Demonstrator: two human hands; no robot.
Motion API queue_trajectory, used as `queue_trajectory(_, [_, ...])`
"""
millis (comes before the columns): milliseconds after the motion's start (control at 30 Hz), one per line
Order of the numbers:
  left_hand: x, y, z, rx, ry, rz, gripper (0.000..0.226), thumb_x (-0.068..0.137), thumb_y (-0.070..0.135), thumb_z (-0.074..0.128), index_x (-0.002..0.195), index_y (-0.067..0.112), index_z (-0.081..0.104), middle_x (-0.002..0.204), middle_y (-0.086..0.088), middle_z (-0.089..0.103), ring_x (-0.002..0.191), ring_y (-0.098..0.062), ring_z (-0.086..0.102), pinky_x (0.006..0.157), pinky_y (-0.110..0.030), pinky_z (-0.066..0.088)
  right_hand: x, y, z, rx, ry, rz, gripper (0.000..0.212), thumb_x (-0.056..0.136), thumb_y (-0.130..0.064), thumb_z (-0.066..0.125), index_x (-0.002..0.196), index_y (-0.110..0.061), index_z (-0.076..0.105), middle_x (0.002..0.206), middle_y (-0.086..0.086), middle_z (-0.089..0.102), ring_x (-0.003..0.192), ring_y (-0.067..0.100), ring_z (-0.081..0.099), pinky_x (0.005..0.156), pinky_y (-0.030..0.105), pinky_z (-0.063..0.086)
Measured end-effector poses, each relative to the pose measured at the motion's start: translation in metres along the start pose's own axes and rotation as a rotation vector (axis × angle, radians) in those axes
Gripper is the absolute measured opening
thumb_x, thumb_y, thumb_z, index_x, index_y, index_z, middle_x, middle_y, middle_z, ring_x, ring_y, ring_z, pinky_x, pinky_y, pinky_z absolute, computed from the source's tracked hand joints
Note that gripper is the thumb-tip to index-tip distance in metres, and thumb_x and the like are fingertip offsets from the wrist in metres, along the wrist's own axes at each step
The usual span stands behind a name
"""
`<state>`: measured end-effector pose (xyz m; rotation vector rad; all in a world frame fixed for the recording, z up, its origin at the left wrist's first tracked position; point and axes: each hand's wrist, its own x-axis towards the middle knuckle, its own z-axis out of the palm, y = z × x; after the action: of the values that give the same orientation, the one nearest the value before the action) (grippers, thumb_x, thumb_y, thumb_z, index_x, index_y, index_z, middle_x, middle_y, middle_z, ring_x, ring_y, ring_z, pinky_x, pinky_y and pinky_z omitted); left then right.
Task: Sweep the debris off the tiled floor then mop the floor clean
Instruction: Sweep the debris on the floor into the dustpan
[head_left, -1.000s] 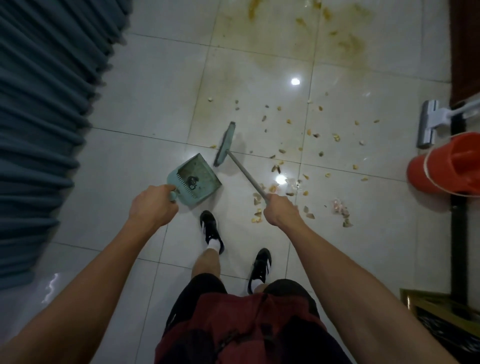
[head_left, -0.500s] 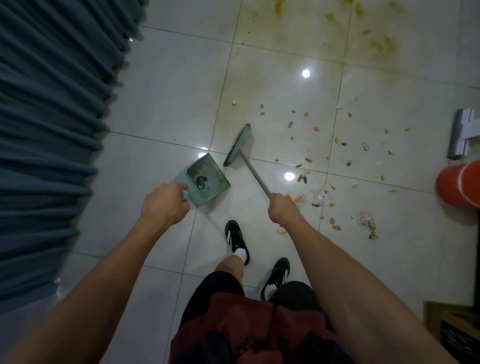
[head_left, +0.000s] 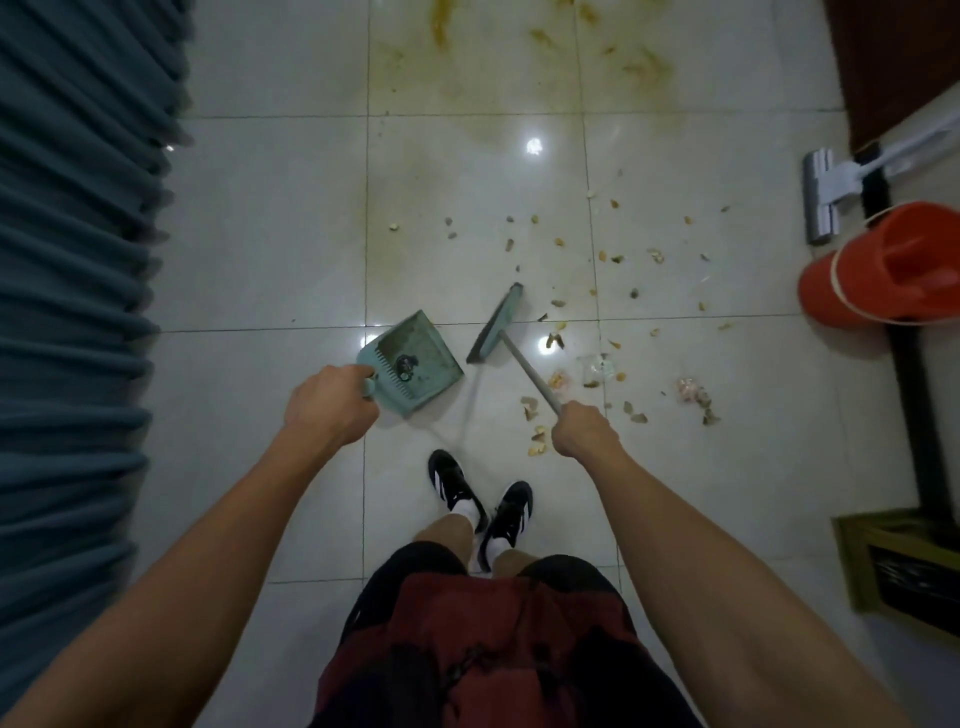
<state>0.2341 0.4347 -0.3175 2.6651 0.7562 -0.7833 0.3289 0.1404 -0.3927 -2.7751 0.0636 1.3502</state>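
Nearest you, your two black shoes (head_left: 478, 501) stand on the pale tiled floor (head_left: 270, 249) at the six o'clock edge of the mess. Your left hand (head_left: 330, 410) has its grip curled tight round the handle of the teal dustpan (head_left: 410, 361), which sits at about eleven o'clock from your feet with a small dark clump already inside it. Your right hand (head_left: 584, 428) has its grip clamped on the grey shaft of the broom (head_left: 498, 327), whose teal head lies just beside the pan's open mouth, at twelve o'clock.

The debris (head_left: 597, 291) is scattered from your right hand out toward one and two o'clock, small tan and pinkish bits, some lying close to your knuckles. Farther on, at twelve o'clock, yellow-brown stains (head_left: 519, 57) smear the tiles. Out at three o'clock an orange bucket (head_left: 883, 270) lies tipped, with the white mop (head_left: 826, 197) just beyond it. Blue curtain folds (head_left: 67, 260) fill your nine o'clock side.
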Motion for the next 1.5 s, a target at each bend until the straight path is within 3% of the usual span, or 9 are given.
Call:
queue_trajectory(133, [-0.008,0.013,0.004,-0.003,0.034,-0.023,0.043,0.087,0.024,0.055,0.127,0.034,0.065,0.087,-0.004,0.068,0.074,-0.026,0.066,0.074,-0.039,0.061,-0.006,0.027,0.001,0.125,0.006,0.002,0.027,0.096,-0.013,0.049,0.120,-0.005,0.057,0.104,0.014,0.060,0.089,0.031,0.065,0.071,0.039,0.057])
queue_trajectory(300, [-0.026,0.008,0.003,0.000,0.040,-0.032,0.033,0.093,0.021,0.056,0.122,0.031,0.067,0.080,0.000,0.064,0.068,-0.021,0.062,0.070,-0.038,0.060,-0.009,0.028,0.004,0.166,0.005,-0.055,0.027,0.095,-0.008,0.044,0.118,-0.004,0.058,0.085,0.009,0.052,0.077,0.031,0.062,0.064,0.038,0.055])
queue_trajectory(467, [-0.024,-0.022,0.001,-0.005,0.058,-0.075,0.040,0.092,0.023,0.057,0.130,0.030,0.064,0.086,-0.002,0.066,0.071,-0.021,0.063,0.066,-0.034,0.057,-0.007,-0.012,0.007,0.188,-0.006,-0.150,0.031,0.097,-0.013,0.042,0.123,-0.010,0.059,0.107,0.015,0.063,0.088,0.033,0.066,0.070,0.039,0.058])
queue_trajectory(633, [-0.003,-0.069,-0.012,-0.013,0.034,-0.106,0.039,0.087,0.021,0.055,0.123,0.030,0.067,0.090,-0.002,0.067,0.074,-0.024,0.063,0.063,-0.030,0.050,0.001,-0.081,0.013,0.147,-0.019,-0.231,0.032,0.100,-0.018,0.039,0.126,-0.012,0.057,0.112,0.015,0.064,0.087,0.030,0.064,0.064,0.035,0.052])
queue_trajectory(767, [0.019,-0.110,-0.023,-0.011,0.024,-0.102,0.044,0.082,0.021,0.056,0.123,0.032,0.067,0.100,-0.007,0.072,0.084,-0.030,0.066,0.072,-0.033,0.053,0.001,-0.142,0.024,0.103,-0.015,-0.227,0.035,0.099,-0.014,0.043,0.131,-0.012,0.056,0.114,0.015,0.063,0.090,0.031,0.064,0.065,0.035,0.050])
queue_trajectory(933, [0.046,-0.147,-0.037,0.000,-0.011,-0.068,0.038,0.081,0.018,0.056,0.116,0.028,0.068,0.092,-0.005,0.067,0.078,-0.030,0.062,0.068,-0.032,0.049,0.004,-0.187,0.038,0.015,-0.005,-0.181,0.034,0.098,-0.008,0.046,0.130,-0.007,0.055,0.118,0.015,0.062,0.100,0.030,0.064,0.069,0.034,0.049])
queue_trajectory(1067, [0.058,-0.153,-0.045,0.024,-0.023,-0.041,0.040,0.084,0.016,0.055,0.120,0.029,0.067,0.090,-0.001,0.061,0.074,-0.023,0.055,0.065,-0.030,0.043,0.001,-0.182,0.044,-0.025,0.061,-0.086,0.034,0.098,-0.005,0.044,0.130,-0.005,0.056,0.121,0.015,0.062,0.107,0.030,0.063,0.082,0.038,0.053])
queue_trajectory(1200, [0.058,-0.145,-0.042,0.030,-0.027,0.005,0.042,0.084,0.017,0.055,0.123,0.029,0.067,0.098,-0.005,0.070,0.074,-0.024,0.055,0.065,-0.029,0.044,-0.006,-0.158,0.043,-0.035,0.093,-0.016,0.033,0.098,-0.005,0.046,0.129,-0.005,0.057,0.125,0.014,0.062,0.112,0.029,0.063,0.090,0.039,0.053])
queue_trajectory(1500, [0.026,-0.079,-0.011,0.056,-0.001,0.101,0.045,0.090,0.020,0.053,0.132,0.030,0.064,0.085,-0.002,0.063,0.072,-0.022,0.061,0.065,-0.031,0.052,-0.036,-0.057,0.048,0.013,0.100,0.072,0.035,0.098,-0.004,0.045,0.130,-0.007,0.057,0.123,0.012,0.062,0.109,0.027,0.063,0.086,0.037,0.053])
